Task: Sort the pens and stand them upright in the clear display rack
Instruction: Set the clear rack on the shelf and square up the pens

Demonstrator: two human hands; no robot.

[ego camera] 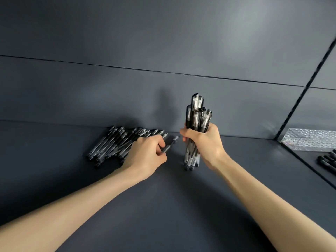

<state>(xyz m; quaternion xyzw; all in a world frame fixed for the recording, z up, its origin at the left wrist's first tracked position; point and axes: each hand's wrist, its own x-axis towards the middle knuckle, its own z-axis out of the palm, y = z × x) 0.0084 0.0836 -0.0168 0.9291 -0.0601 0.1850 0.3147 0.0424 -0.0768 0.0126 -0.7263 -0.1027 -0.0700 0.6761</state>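
On the dark desk (163, 206) we see our right hand (203, 142) wrapped round a bundle of pens (197, 117), held upright with their lower ends touching the surface. Our left hand (145, 155) pinches a single pen (170, 144) beside the loose pile (116, 144). The clear rack (309, 140) sits far right, well apart.

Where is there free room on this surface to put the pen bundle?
Free: the dark surface between the forearms, and the strip between the pen bundle and the clear rack. Crowded: back left, the pen pile by the left hand; far right, more pens.
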